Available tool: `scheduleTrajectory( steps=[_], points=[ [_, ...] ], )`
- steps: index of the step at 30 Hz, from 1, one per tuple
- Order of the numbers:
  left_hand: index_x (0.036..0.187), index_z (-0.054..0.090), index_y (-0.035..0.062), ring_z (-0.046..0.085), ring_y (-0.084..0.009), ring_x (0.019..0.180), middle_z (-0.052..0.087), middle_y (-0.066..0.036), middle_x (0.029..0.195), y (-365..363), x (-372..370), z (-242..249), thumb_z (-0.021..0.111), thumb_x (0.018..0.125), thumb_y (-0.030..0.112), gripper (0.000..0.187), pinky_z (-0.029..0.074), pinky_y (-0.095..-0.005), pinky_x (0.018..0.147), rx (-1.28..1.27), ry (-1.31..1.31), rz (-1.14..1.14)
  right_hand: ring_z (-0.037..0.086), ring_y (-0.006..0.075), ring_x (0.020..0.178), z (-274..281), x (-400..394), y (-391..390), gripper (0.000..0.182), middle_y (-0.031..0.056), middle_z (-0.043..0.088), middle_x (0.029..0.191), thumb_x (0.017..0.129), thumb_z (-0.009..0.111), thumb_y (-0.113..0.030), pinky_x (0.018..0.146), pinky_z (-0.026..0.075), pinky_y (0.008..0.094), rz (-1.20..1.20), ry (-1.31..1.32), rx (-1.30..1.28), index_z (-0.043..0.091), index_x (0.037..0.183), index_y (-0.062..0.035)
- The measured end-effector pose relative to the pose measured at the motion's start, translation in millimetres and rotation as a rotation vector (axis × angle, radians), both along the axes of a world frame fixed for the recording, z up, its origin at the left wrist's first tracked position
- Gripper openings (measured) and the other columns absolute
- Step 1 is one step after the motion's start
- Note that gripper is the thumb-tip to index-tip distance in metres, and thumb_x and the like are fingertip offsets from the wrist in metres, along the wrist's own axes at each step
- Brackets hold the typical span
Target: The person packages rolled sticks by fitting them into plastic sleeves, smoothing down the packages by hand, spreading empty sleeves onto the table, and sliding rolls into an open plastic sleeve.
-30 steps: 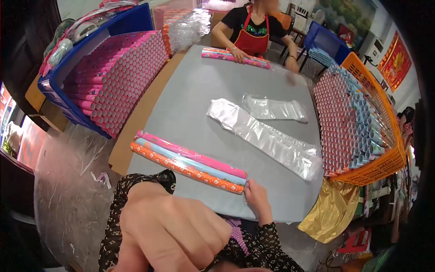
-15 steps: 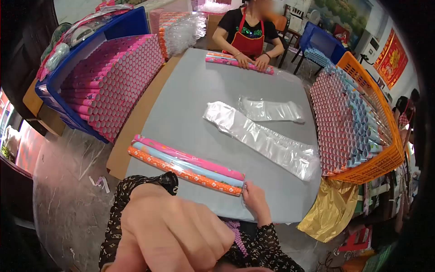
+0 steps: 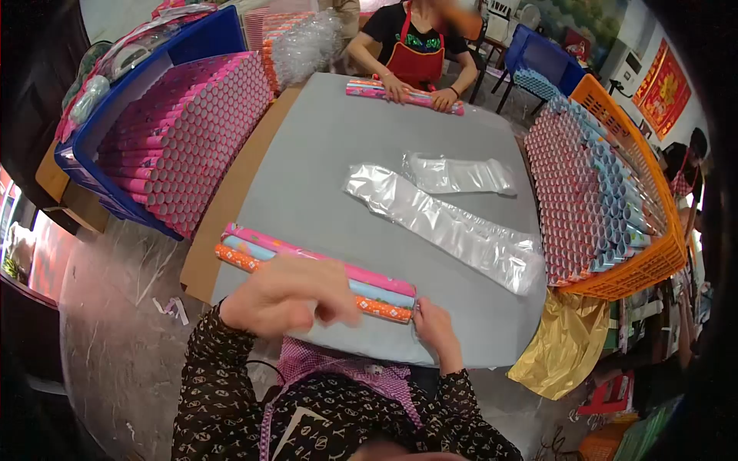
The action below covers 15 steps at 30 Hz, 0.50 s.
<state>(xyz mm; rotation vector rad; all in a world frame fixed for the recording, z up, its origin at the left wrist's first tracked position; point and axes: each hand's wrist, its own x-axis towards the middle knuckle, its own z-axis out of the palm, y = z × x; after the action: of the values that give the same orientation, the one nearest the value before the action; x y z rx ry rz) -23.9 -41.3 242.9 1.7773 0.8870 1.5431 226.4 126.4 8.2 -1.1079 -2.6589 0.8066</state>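
Three rolls: pink (image 3: 380,280), light blue (image 3: 384,293) and orange-and-white (image 3: 383,309), lying side by side on the grey table (image 3: 307,138), lower left to lower centre of frame, slanting down to the right.
Left hand (image 3: 296,296): dropping away from the camera since the last views, now hovering or resting over the rolls' middle. Fingers are curling in; can't tell if it's touching or gripping anything.
Right hand (image 3: 436,323): staying at the rolls' right end, fingers closing in narrow beside the tips. Can't tell if it's pinching anything.
Upshot: both hands are now sitting at the same bundle, my read; left one is hiding part of the blue and orange rolls.
Clear sleeves: long stack (image 3: 446,227) lying right of centre, shorter one (image 3: 461,175) lying just above it.
Co-worker (image 3: 415,61): top of frame, pressing both hands on another bundle (image 3: 365,90).
Blue bin (image 3: 223,34): upper left, holding stacked pink tubes (image 3: 207,138).
Orange crate (image 3: 661,265): right side, holding more tubes (image 3: 569,192), open ends facing the table.
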Motion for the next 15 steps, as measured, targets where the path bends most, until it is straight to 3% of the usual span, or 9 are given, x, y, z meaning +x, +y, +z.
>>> scheduleTrajectory(
  steps=[2, 3, 5, 9, 11, 15],
  points=[
    [0.092, 0.063, -0.0035, 0.058, -0.0219, 0.072, 0.063, -0.012, 0.082, 7.0, -14.2, -27.7, 0.052, 0.096, 0.021, 0.027, 0.047, -0.0359, 0.067, -0.242, 0.254, 0.288, 0.060, 0.0436, 0.078, -0.4, -0.3, 0.7, 0.017, 0.0229, 0.063, 0.080, 0.092, 0.051, -0.021, 0.068, 0.045, 0.0523, 0.002, 0.004, -0.009, 0.052, 0.094, -0.0046],
    [0.092, 0.063, -0.0035, 0.058, -0.0219, 0.072, 0.063, -0.012, 0.082, 10.6, -19.8, -45.0, 0.052, 0.096, 0.021, 0.027, 0.047, -0.0359, 0.067, -0.245, 0.252, 0.283, 0.060, 0.0436, 0.078, -2.2, 0.0, 1.0, 0.017, 0.0229, 0.063, 0.080, 0.092, 0.051, -0.021, 0.068, 0.045, 0.0523, -0.002, 0.002, -0.012, 0.052, 0.094, -0.0046],
    [0.097, 0.063, -0.0020, 0.060, -0.0252, 0.083, 0.065, -0.012, 0.092, 15.5, -28.3, -81.5, 0.053, 0.092, 0.012, 0.018, 0.047, -0.0369, 0.075, -0.406, 0.339, 0.526, 0.060, 0.0439, 0.077, -6.1, 1.8, 2.0, 0.016, 0.0233, 0.062, 0.080, 0.091, 0.051, -0.020, 0.067, 0.045, 0.0527, 0.025, 0.024, 0.023, 0.052, 0.094, -0.0047],
    [0.105, 0.062, -0.0019, 0.059, -0.0313, 0.098, 0.064, -0.017, 0.103, 3.8, -52.6, -139.3, 0.056, 0.092, 0.017, 0.023, 0.045, -0.0377, 0.085, -0.535, 0.582, 0.591, 0.060, 0.0439, 0.076, -6.6, 1.7, 2.0, 0.016, 0.0237, 0.062, 0.078, 0.089, 0.052, -0.019, 0.067, 0.046, 0.0519, 0.005, 0.009, 0.014, 0.051, 0.096, -0.0048],
    [0.114, 0.059, -0.0008, 0.055, -0.0349, 0.108, 0.060, -0.020, 0.115, -7.0, -63.4, -175.2, 0.059, 0.091, 0.021, 0.031, 0.043, -0.0379, 0.091, -0.440, 0.650, 0.847, 0.060, 0.0440, 0.075, -12.5, 2.9, 2.8, 0.017, 0.0236, 0.062, 0.077, 0.089, 0.052, -0.019, 0.066, 0.047, 0.0525, 0.024, 0.017, 0.043, 0.051, 0.097, -0.0050],
    [0.131, 0.050, 0.0028, 0.042, -0.0355, 0.128, 0.048, -0.018, 0.137, -23.0, -96.1, -214.8, 0.058, 0.091, 0.027, 0.048, 0.026, -0.0490, 0.107, -0.406, 1.001, 1.022, 0.059, 0.0443, 0.084, -5.2, 1.7, 2.1, 0.018, 0.0234, 0.062, 0.086, 0.089, 0.051, -0.020, 0.072, 0.046, 0.0516, -0.003, -0.015, -0.008, 0.053, 0.101, -0.0055]
  ],
)
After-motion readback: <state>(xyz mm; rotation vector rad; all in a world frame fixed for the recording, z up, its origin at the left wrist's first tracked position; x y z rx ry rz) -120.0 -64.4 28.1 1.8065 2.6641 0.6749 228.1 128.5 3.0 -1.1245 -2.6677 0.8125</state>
